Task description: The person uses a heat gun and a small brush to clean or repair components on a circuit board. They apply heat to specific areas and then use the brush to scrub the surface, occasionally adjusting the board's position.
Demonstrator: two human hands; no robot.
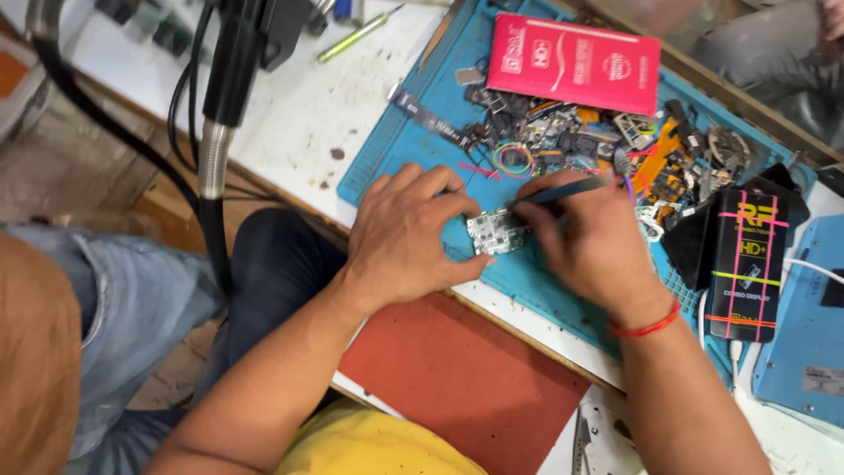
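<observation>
From the head view, a small silvery circuit board (496, 233) lies on the blue work mat (387, 149), near the mat's front edge; the left hand (409, 233) rests just left of the board, its fingers (457, 207) curled down and pinching the board's left edge to steady it; the right hand (585, 242) sits just right of the board, its fingers closed around a dark slim tool (558, 192) whose tip touches the board's top right corner; a red thread bracelet (649, 327) circles the right wrist; behind the board, farther up the mat, a heap of small phone parts (589, 141) spreads out, with coloured rubber bands (514, 160) at its left edge; beyond the heap lies a red flat package (571, 62); right of the board, past the right hand, stands a black package with pink bands (747, 264); in front of the board, off the mat, a red sheet (462, 374) covers the counter (299, 114); a yellow-green pen (354, 37) lies on the counter far left of the red package
</observation>
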